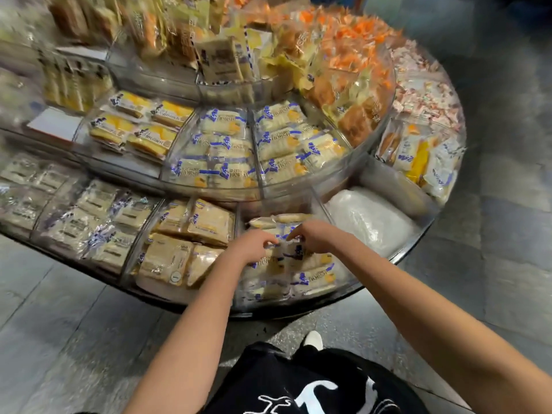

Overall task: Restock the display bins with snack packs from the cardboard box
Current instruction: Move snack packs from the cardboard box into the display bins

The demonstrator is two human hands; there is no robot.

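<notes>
Snack pack [285, 245]: clear wrapper with blue print, held low over the front bin of the lowest tier, just above like packs lying there.
Left fingers [270, 242]: curled in, tips pinching the pack's left end; blur hides which of them bear.
Right fingers [294, 234]: curled the same way, pinching the right end; thumb not resolved.
Left hand [252, 245]: knuckles up, close beside the other, only the snack pack between them.
Right hand [316, 236]: knuckles up, a little farther into the bin.
Left forearm [191, 324]: bare, reaching forward and up across the bin's front rim.
Right forearm [418, 294]: bare, coming in from the right at a shallower slant; the two converge over the bin.
Front bin [324, 212]: clear-walled, partly filled, some room toward the back.
Neighbours: tan packs [185, 249] in the bin to the left, a white plastic bag [370, 218] in the bin to the right.
Cardboard box: not in view.
Step, judged: laying this pack onto the row.
Method, judged: lower it flat, print up, squared with the packs beneath. Pinch the wrapper ends only, since the contents probably crush. Let go of both ends together so it does not slide. Keep it off the divider.
</notes>
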